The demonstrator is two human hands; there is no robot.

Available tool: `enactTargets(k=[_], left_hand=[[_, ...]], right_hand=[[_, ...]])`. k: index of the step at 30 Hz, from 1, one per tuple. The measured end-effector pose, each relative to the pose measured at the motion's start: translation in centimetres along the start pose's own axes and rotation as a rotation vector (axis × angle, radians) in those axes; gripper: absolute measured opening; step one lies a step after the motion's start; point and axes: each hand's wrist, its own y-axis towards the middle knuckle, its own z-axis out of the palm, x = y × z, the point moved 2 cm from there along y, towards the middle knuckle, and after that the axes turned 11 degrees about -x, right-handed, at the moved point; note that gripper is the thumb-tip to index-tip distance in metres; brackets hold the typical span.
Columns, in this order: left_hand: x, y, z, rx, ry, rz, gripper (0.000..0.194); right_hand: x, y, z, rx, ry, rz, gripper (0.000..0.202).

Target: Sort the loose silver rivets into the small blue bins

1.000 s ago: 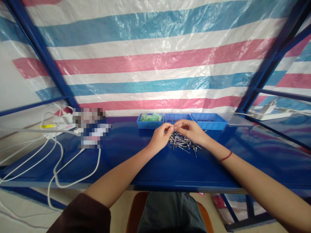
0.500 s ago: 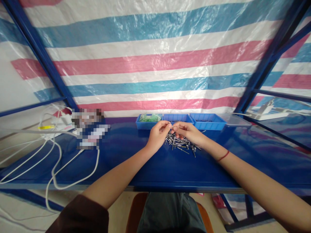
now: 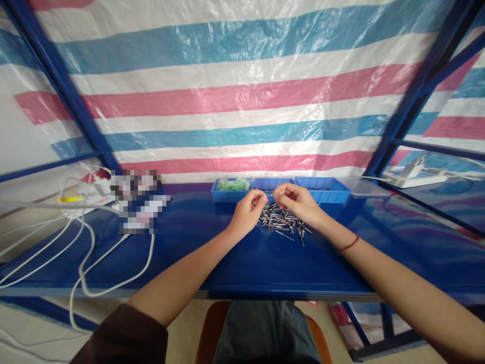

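A loose pile of metal rivets (image 3: 282,218) lies on the blue table. Above its back left edge, my left hand (image 3: 250,210) is closed in a pinch, thumb against forefinger. My right hand (image 3: 293,201) faces it with fingertips pinched together. A thin metal piece (image 3: 270,195) spans the small gap between both sets of fingertips and looks like a rivet. Right behind the hands stands the middle blue bin (image 3: 275,183), partly covered by them. Beside it, the left blue bin (image 3: 232,197) holds green plastic packaging (image 3: 233,184).
The right blue bin (image 3: 328,194) has a clear lid (image 3: 369,187) beside it. White cables (image 3: 151,258) loop over the table's left side near a blurred patch. A power strip (image 3: 413,177) sits at the far right. A striped sheet (image 3: 242,101) hangs behind.
My right hand has moved slightly right and up, its lower fingers now curled in. The gap between the fingertips is wider, with the thin piece showing in it. My left hand has barely moved.
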Motion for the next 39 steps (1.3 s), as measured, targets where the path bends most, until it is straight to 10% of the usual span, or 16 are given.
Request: enactTargets(k=[9, 14, 21, 39], left_hand=[[-0.4, -0.7, 0.4, 0.253, 0.402, 0.295, 0.022], [-0.8, -1.2, 0.3, 0.388, 0.568, 0.395, 0.022], [-1.0, -1.5, 0.7, 0.484, 0.599, 0.480, 0.024], [-1.1, -1.9, 1.3, 0.380, 0.885, 0.456, 0.031]], right_hand=[[-1.3, 2.5, -7.9, -0.549, -0.793, -0.253, 0.018], [-4.0, 3.3, -10.1, -0.438, -1.108, -0.066, 0.030], [-2.2, 2.4, -6.1, -0.250, -0.914, -0.109, 0.023], [-1.2, 1.3, -3.2, 0.028, -0.793, -0.201, 0.027]])
